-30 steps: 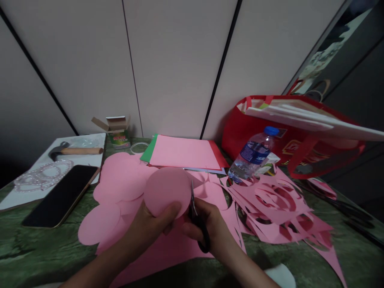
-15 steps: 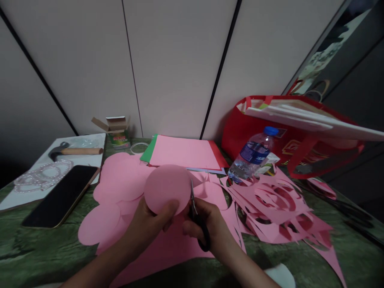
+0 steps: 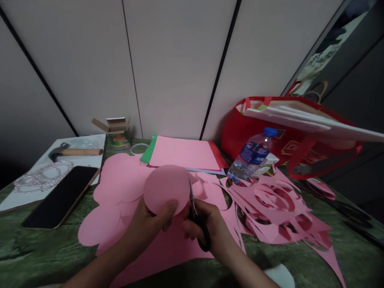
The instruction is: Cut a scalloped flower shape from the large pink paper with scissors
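A pink paper disc (image 3: pixel 166 186) is pinched in the left fingers (image 3: pixel 169 209) above pink sheets (image 3: pixel 168 248), a touch higher than 1 second ago, while the right fingers (image 3: pixel 193 231) grip black-handled scissors (image 3: pixel 193 202) at its right edge, so its rim seems within cutting reach. Loose discs (image 3: pixel 123 176) lie left on the desk (image 3: pixel 27 252), cut pink scraps (image 3: pixel 282 216) right, beside a water bottle (image 3: pixel 252 155).

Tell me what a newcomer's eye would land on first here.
Probably the round pink paper disc held up just below center in the left grip, with scissors by its right edge in the right grip. Next, likely, the bright red bag at back right and the pink scraps heaped before it.
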The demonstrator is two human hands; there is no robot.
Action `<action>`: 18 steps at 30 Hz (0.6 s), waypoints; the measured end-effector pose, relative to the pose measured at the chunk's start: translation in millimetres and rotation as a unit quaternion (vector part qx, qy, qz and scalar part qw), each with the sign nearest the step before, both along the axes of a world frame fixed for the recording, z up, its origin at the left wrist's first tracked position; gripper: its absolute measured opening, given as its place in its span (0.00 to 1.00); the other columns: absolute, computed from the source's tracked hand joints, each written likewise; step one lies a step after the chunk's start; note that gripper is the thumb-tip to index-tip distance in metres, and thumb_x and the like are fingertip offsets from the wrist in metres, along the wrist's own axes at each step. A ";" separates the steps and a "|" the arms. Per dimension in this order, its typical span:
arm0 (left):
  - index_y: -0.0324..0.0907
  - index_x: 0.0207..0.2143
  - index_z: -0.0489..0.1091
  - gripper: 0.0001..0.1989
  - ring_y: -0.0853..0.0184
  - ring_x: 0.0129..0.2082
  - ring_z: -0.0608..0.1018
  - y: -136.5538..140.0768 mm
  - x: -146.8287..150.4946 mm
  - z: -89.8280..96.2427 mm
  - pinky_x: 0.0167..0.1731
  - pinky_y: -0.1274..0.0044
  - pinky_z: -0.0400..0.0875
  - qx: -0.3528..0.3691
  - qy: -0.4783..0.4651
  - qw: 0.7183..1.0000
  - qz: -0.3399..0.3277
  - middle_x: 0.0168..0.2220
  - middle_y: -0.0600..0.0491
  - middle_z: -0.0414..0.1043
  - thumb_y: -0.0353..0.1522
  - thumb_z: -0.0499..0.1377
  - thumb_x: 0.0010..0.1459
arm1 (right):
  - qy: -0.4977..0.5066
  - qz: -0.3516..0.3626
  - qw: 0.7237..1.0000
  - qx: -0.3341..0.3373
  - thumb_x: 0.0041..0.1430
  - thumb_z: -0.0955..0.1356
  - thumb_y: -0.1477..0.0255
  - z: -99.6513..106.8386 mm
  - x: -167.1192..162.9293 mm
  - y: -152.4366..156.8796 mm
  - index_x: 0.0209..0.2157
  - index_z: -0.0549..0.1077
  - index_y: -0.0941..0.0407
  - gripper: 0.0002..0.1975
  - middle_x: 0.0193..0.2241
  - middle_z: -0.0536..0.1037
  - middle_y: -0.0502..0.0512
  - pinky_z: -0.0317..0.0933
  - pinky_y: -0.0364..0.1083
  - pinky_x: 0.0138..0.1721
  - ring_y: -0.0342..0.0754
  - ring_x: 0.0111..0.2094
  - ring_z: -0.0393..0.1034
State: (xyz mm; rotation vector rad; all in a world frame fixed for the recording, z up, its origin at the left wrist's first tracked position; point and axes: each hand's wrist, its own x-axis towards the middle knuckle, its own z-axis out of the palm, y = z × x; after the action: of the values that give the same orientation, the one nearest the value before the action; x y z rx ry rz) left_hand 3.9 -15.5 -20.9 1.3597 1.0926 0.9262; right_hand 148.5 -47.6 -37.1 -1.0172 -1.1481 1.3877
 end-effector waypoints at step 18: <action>0.41 0.14 0.58 0.20 0.77 0.13 0.58 0.6 0.9 -1.8 0.14 0.81 0.52 0.002 0.010 1.000 0.004 0.10 0.61 0.54 0.41 0.54 0.52 | -0.016 0.006 1.000 -0.020 0.38 0.73 0.66 3.3 -2.6 -3.7 0.22 0.65 0.59 0.15 0.14 0.65 0.45 0.54 0.38 0.15 0.39 0.15 0.59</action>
State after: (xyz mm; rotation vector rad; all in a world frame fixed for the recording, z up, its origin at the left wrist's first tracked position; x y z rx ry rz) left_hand 4.8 -14.9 -22.8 1.3708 1.1133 0.9224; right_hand 145.9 -51.4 -33.8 -1.0666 -1.1565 1.4136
